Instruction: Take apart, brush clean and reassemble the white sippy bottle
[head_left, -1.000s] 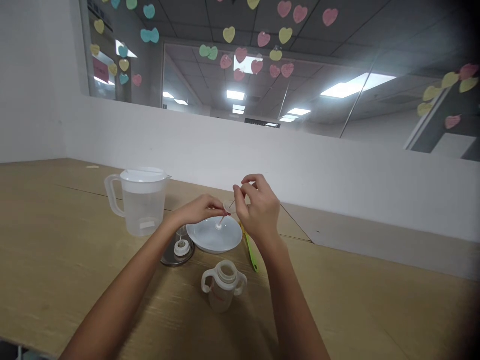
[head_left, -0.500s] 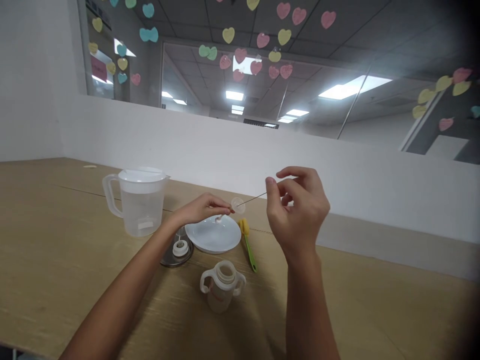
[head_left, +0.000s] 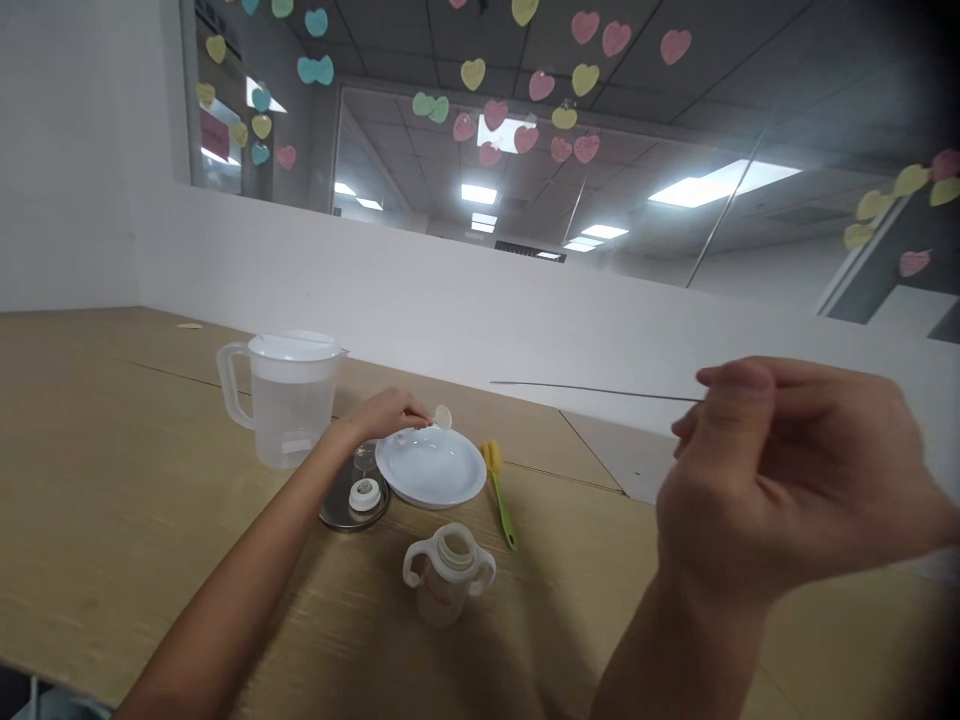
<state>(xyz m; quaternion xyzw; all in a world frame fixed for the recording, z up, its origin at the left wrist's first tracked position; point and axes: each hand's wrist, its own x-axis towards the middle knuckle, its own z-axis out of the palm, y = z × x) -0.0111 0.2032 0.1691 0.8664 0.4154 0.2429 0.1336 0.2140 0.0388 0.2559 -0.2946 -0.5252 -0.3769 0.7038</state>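
My left hand [head_left: 386, 413] pinches a small translucent disc-shaped piece [head_left: 443, 416] above the back rim of a white bowl [head_left: 431, 468]. On the right, close to the camera, my right hand [head_left: 780, 450] is closed on a thin wire-like rod [head_left: 592, 389] that points left. An open bottle with two handles [head_left: 444, 590] stands upright in front of the bowl. Left of the bowl, a white ring cap [head_left: 364, 495] lies on a round metal tray [head_left: 341, 508]. To the bowl's right is a yellow brush with a green handle [head_left: 504, 510].
A lidded clear jug [head_left: 292, 405] stands at the back left of the wooden table [head_left: 150, 480], with clear liquid inside. Behind the table rises a white wall [head_left: 420, 290] below a window with heart-shaped notes.
My right hand has moved right and nearer the camera, taking the rod away from the disc-shaped piece. My left hand has moved slightly left with that piece. The view has shifted a little.
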